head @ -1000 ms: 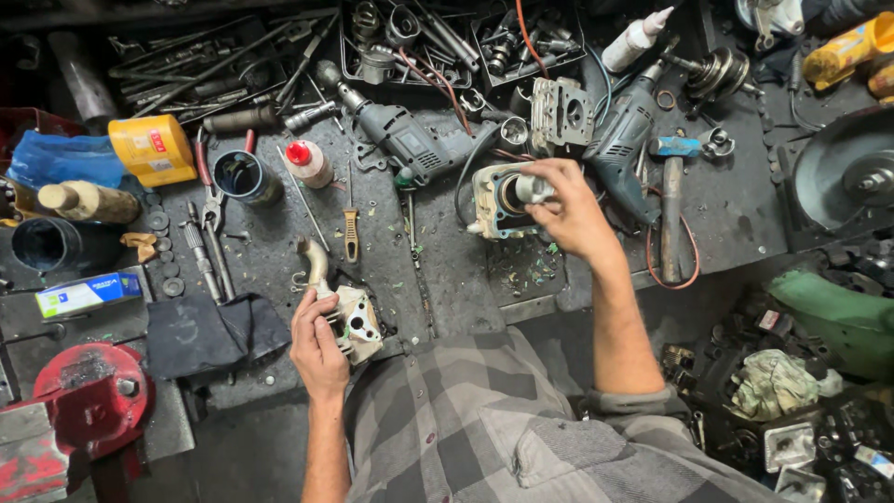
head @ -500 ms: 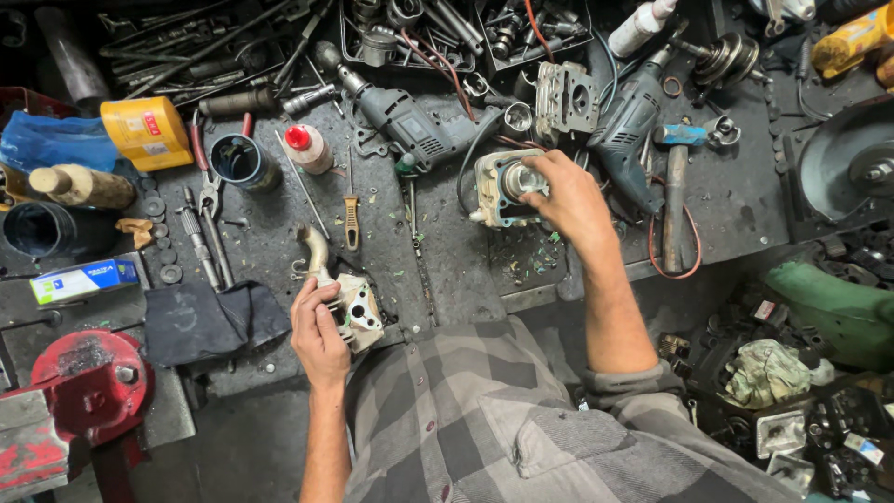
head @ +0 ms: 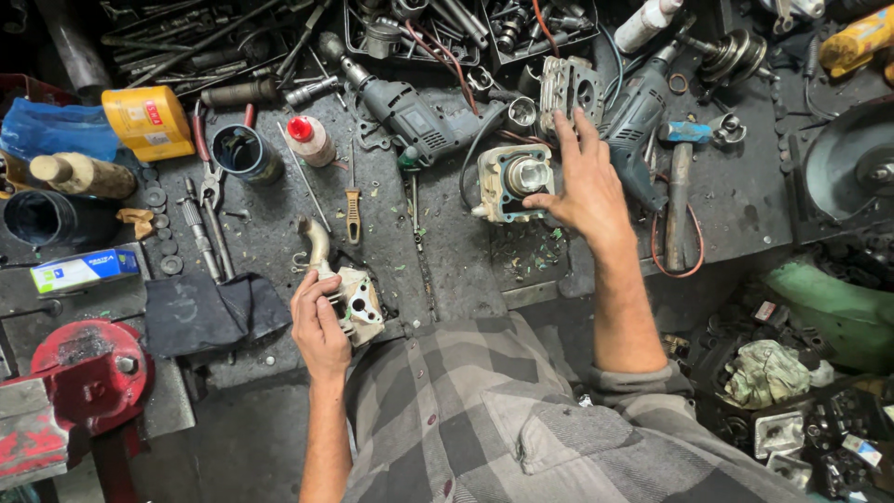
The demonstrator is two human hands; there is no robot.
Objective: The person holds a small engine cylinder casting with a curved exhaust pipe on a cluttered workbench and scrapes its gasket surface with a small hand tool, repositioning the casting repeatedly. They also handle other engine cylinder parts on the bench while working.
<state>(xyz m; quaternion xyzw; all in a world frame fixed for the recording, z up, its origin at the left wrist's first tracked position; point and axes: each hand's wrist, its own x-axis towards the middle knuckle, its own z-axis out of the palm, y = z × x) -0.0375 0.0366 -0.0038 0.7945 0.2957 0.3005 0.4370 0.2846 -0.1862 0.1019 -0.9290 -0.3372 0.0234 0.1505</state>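
The dark, grimy workbench fills most of the view, littered with tools and engine parts. At nine o'clock on its near edge sits a red bench vise, with a dark cloth just beside it toward the centre. At eleven o'clock lie a blue plastic bag and a yellow container; near twelve o'clock a grey electric drill lies on its side, and a second drill rests at one o'clock. A hammer with a blue head lies at two o'clock.

The right hand hovers just right of centre, fingers spread and open, thumb tip touching the rim of a pale engine cylinder that stands on the bench with its bore facing up. The fingertips reach toward a grey cylinder head at twelve o'clock.

The left hand, at seven o'clock near the bench edge, has its fingers curled around a small pale metal casting with a curved pipe, gripping it against the bench. A wooden-handled screwdriver lies just above it, and a white squeeze bottle with a red cap stands at eleven o'clock
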